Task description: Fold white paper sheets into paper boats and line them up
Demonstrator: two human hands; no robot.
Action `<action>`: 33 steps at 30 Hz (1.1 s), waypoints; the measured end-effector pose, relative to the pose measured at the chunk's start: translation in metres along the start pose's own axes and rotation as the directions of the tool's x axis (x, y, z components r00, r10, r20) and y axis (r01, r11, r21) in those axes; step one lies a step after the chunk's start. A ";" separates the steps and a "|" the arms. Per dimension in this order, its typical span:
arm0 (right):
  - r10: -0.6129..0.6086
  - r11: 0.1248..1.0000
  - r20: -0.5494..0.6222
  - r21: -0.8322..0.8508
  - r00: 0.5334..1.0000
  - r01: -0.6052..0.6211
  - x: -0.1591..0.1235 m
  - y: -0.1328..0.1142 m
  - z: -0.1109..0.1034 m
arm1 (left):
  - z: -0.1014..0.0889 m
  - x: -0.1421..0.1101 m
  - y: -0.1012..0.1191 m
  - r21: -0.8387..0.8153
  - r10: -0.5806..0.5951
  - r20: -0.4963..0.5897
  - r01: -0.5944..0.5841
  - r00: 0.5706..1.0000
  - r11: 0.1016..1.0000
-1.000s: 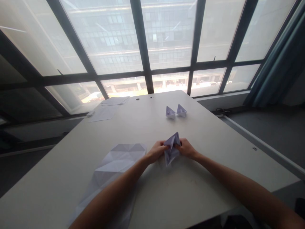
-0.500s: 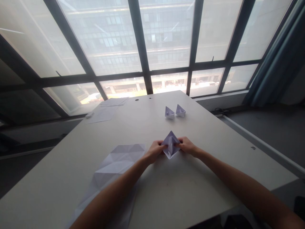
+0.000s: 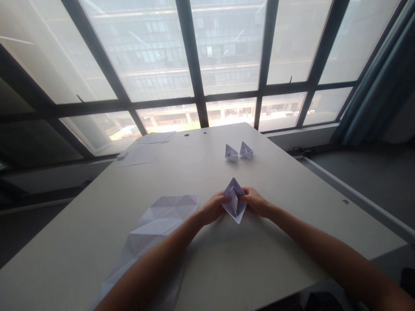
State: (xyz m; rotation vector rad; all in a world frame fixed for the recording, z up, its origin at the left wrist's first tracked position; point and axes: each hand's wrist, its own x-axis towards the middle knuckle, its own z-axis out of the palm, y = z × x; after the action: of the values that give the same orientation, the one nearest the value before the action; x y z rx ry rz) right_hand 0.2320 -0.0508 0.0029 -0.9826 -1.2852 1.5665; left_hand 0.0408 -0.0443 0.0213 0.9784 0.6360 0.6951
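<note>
Across the pale table [image 3: 285,194] we pinched the folded paper [image 3: 234,201] between our left hand [image 3: 212,208] and right hand [image 3: 256,202], two paper boats [image 3: 231,152] standing beyond, a creased sheet [image 3: 162,220] lower left

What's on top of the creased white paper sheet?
The left forearm crosses over the creased white paper sheet, hiding its lower part; whether they touch cannot be seen.

Left hand [image 3: 212,208], right hand [image 3: 256,203] pinch folded paper [image 3: 234,199]; creased sheet [image 3: 162,220] beside, two paper boats [image 3: 246,150] beyond
</note>
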 end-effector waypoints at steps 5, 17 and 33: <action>0.043 0.992 -0.002 0.115 0.999 -0.042 -0.002 -0.005 0.001 | 0.001 -0.001 0.002 0.008 -0.014 -0.031 0.014 0.999 1.000; 0.148 0.947 0.100 0.272 0.984 -0.170 -0.005 -0.016 0.002 | 0.005 0.000 -0.001 0.013 -0.013 -0.057 0.014 0.998 1.000; 0.144 0.940 0.104 0.297 0.984 -0.169 -0.004 -0.017 0.002 | -0.003 0.007 -0.009 -0.011 0.036 -0.151 -0.038 0.988 0.999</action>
State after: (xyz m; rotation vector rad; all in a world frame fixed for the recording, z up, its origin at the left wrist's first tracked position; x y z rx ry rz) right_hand 0.2336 -0.0539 0.0203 -0.8468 -0.9960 1.8789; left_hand 0.0446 -0.0409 0.0106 0.9322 0.7461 0.8108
